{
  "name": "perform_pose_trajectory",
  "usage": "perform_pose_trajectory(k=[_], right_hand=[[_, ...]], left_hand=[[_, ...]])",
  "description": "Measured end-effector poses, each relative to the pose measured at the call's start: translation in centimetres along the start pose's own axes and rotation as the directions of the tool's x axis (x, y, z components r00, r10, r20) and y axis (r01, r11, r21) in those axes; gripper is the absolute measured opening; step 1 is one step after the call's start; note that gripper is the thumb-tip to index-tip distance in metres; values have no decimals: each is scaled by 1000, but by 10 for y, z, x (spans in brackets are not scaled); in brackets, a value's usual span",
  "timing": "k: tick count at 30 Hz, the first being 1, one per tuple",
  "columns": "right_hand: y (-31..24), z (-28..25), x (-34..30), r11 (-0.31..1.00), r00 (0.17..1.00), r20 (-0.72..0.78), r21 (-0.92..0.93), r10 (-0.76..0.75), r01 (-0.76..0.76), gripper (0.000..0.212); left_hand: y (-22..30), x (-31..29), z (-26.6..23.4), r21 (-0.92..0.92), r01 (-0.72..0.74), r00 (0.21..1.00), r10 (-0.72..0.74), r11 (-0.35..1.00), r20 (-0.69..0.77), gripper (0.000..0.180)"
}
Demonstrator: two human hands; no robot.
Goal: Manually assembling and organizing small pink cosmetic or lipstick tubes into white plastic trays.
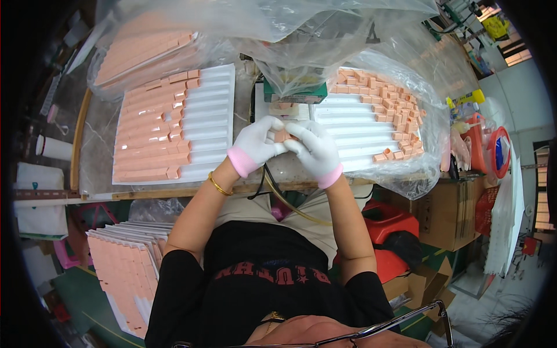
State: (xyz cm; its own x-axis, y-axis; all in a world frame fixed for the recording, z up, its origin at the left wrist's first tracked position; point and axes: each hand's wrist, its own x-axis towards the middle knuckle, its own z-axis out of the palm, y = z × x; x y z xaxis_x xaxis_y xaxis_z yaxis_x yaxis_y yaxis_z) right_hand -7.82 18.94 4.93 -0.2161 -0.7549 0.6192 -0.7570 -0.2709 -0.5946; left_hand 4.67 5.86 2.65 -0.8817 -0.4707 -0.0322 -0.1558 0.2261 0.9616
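Note:
My left hand (259, 141) and my right hand (317, 149) meet in front of me at the table's near side, both in white gloves with pink cuffs. Between their closed fingertips is a small peach-coloured block (282, 136), partly covered by the fingers. To the left lies a white ridged tray (216, 116) with rows of shiny peach blocks (152, 136) along its grooves. Right of my hands, another white ridged tray (342, 124) carries many loose peach blocks (400, 113), heaped mostly toward its far and right sides.
A green box (296, 94) stands just beyond my hands under hanging clear plastic sheeting (290, 52). Stacked filled trays (125, 267) lean low at the left. A red plastic stool (391, 232) and cardboard boxes (447, 214) are low at the right. Dark cables hang over the table edge.

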Motion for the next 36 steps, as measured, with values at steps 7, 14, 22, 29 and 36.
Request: perform_pose_trajectory(k=[7, 14, 22, 29, 36], right_hand=[[28, -7, -2, 988, 988, -26, -25, 155, -156, 35], [91, -11, 31, 968, 972, -144, -143, 186, -207, 26], [70, 15, 28, 972, 967, -111, -27, 231, -235, 34], [55, 1, 20, 928, 939, -107, -149, 328, -341, 36], [86, 10, 16, 956, 980, -51, -214, 193, -200, 38]], left_hand=[[14, 9, -6, -95, 66, 993, -56, 993, 106, 47], [-10, 63, -28, 545, -270, 869, 445, 794, -217, 66], [-36, 68, -25, 596, -320, 800, 547, 736, -247, 73], [-39, 69, -33, 664, -315, 779, 584, 678, -227, 76], [-40, 79, -33, 478, -333, 849, 479, 812, -223, 72]])
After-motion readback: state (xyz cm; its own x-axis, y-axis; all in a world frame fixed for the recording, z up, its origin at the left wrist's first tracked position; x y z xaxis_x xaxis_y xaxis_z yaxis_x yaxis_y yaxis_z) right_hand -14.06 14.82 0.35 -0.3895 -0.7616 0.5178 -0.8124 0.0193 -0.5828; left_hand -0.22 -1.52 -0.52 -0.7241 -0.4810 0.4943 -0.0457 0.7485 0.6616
